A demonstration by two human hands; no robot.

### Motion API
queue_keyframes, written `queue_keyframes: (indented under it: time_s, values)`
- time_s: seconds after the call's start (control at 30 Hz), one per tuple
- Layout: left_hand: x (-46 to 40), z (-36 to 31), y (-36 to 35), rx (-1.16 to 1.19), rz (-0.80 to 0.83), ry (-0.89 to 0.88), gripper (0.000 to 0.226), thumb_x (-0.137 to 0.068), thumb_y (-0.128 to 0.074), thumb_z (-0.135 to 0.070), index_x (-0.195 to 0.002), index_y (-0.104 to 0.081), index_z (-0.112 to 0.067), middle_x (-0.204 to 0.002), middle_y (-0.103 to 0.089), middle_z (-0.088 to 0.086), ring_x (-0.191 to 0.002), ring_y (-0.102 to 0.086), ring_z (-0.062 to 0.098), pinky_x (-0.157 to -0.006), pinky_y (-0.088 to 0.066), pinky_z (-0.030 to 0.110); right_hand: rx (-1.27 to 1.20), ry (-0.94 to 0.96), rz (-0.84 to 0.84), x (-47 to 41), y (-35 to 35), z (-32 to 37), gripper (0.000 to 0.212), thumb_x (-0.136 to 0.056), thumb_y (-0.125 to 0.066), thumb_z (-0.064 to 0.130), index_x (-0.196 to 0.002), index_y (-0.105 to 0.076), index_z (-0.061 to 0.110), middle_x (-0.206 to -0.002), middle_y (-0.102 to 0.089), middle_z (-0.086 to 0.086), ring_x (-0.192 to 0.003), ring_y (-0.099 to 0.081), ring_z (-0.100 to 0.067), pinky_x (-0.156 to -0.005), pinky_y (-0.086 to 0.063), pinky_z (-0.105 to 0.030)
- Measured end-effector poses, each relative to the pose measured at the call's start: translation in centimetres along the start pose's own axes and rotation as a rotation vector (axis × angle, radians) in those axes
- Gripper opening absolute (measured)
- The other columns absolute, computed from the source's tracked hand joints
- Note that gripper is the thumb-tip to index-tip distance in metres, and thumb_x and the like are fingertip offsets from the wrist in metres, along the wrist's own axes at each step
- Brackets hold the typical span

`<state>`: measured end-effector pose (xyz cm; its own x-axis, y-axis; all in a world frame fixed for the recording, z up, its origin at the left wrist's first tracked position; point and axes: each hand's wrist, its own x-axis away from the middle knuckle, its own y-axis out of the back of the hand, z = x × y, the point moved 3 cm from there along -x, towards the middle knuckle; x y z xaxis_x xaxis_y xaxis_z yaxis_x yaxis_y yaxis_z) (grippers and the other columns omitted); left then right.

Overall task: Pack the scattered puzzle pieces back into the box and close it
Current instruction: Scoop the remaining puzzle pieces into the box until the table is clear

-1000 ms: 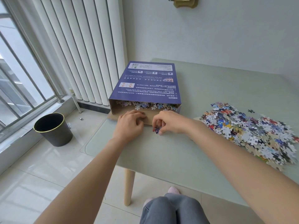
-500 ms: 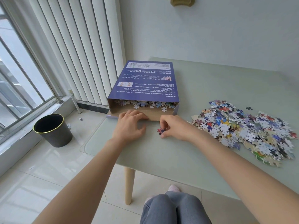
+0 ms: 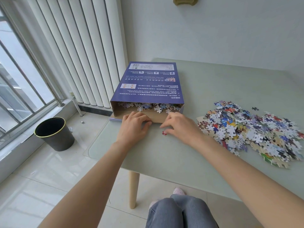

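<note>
Counting two hands (image 3: 156, 127), one box (image 3: 148, 84).

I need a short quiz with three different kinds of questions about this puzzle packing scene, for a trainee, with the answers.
1. True or false: the box is closed.
2. Which hand rests on the box's open flap: A) left hand B) right hand C) neither?
3. Fill in: the big pile of puzzle pieces lies on the table to the ____ of the box.

Key: 1 false, its near end is open and pieces show inside. 2 A. 3 right.
</note>
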<state>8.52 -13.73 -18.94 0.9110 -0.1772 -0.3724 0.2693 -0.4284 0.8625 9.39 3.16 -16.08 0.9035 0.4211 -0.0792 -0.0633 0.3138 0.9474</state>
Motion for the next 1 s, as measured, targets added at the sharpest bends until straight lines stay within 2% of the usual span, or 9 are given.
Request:
queue_keyframes:
  time_s: [0.2, 0.33, 0.43, 0.53, 0.6, 0.67, 0.73, 0.87, 1.0]
  values:
    - [0.1, -0.1, 0.0, 0.014, -0.012, 0.005, 0.015, -0.089, -0.057, -0.028, -0.096, -0.069, -0.025, -0.101, -0.066, -0.010, -0.104, -0.054, 0.019, -0.089, -0.032, 0.032, -0.064, -0.002, 0.051, -0.3, -0.1, 0.0, 0.009, -0.082, -0.068, 0.016, -0.090, -0.073, 0.014, -0.100, -0.057, -0.001, -0.097, -0.055, -0.015, -0.082, -0.045, -0.031]
    - [0.1, -0.1, 0.0, 0.016, -0.003, 0.010, 0.016, -0.090, -0.056, -0.028, -0.098, -0.069, -0.025, -0.103, -0.065, -0.010, -0.106, -0.052, 0.018, -0.089, -0.030, 0.031, -0.042, 0.012, 0.134, -0.5, 0.1, 0.2, 0.006, -0.081, -0.067, 0.015, -0.084, -0.063, 0.018, -0.093, -0.047, 0.004, -0.091, -0.051, -0.012, -0.079, -0.044, -0.032]
    - [0.1, -0.1, 0.0, 0.011, -0.002, 0.005, 0.016, -0.090, -0.056, -0.029, -0.098, -0.069, -0.026, -0.104, -0.064, -0.011, -0.106, -0.052, 0.018, -0.088, -0.030, 0.030, -0.017, 0.001, 0.181, -1.0, 0.6, 0.3, 0.015, -0.081, -0.065, 0.014, -0.079, -0.053, 0.021, -0.089, -0.053, 0.004, -0.087, -0.052, -0.014, -0.072, -0.043, -0.031]
    - [0.0, 0.0, -0.1, 0.007, -0.007, 0.000, 0.016, -0.090, -0.056, -0.029, -0.098, -0.069, -0.025, -0.103, -0.065, -0.010, -0.105, -0.052, 0.019, -0.087, -0.031, 0.031, -0.204, -0.032, -0.049, -2.8, 1.9, 0.4, 0.011, -0.082, -0.064, 0.009, -0.080, -0.055, 0.016, -0.082, -0.061, 0.000, -0.086, -0.059, -0.023, -0.077, -0.048, -0.035]
    - [-0.1, 0.0, -0.1, 0.014, -0.010, -0.008, 0.015, -0.090, -0.056, -0.027, -0.097, -0.069, -0.024, -0.102, -0.065, -0.009, -0.103, -0.053, 0.021, -0.086, -0.034, 0.032, -0.152, -0.040, -0.189, -3.8, 2.4, 0.6, 0.005, -0.086, -0.060, 0.011, -0.090, -0.057, 0.010, -0.092, -0.063, -0.005, -0.090, -0.059, -0.026, -0.079, -0.049, -0.037]
    - [0.0, -0.1, -0.1, 0.022, 0.001, -0.012, 0.015, -0.090, -0.056, -0.026, -0.097, -0.070, -0.023, -0.101, -0.066, -0.008, -0.102, -0.053, 0.022, -0.085, -0.037, 0.033, 0.006, -0.026, -0.182, -4.1, 2.0, 0.9, 0.016, -0.090, -0.057, 0.017, -0.105, -0.057, 0.012, -0.106, -0.059, -0.006, -0.100, -0.056, -0.026, -0.078, -0.048, -0.036]
    - [0.0, -0.1, 0.0, 0.012, 0.010, 0.006, 0.015, -0.090, -0.056, -0.027, -0.096, -0.069, -0.023, -0.101, -0.066, -0.008, -0.102, -0.053, 0.022, -0.084, -0.038, 0.033, 0.046, -0.032, -0.175, -3.1, 1.5, 0.4, 0.023, -0.092, -0.054, 0.021, -0.115, -0.056, 0.017, -0.114, -0.055, -0.003, -0.106, -0.053, -0.022, -0.076, -0.045, -0.033]
    - [-0.1, -2.0, 0.8, 0.107, -0.068, 0.095, 0.014, -0.089, -0.056, -0.026, -0.093, -0.069, -0.022, -0.099, -0.068, -0.008, -0.099, -0.055, 0.020, -0.084, -0.040, 0.034, -0.114, -0.156, -0.305, 0.8, 2.8, -3.8, 0.020, -0.091, -0.055, 0.020, -0.109, -0.062, 0.018, -0.111, -0.060, -0.002, -0.101, -0.058, -0.021, -0.084, -0.049, -0.037]
    - [-0.8, -7.7, 0.3, 0.227, -0.048, -0.052, 0.019, -0.089, -0.054, -0.013, -0.103, -0.067, -0.013, -0.105, -0.067, 0.002, -0.101, -0.057, 0.024, -0.086, -0.042, 0.031, -0.113, -0.289, -0.327, 4.5, 4.7, -8.3, 0.025, -0.089, -0.058, 0.023, -0.114, -0.061, 0.019, -0.117, -0.058, -0.002, -0.110, -0.055, -0.020, -0.093, -0.046, -0.036]
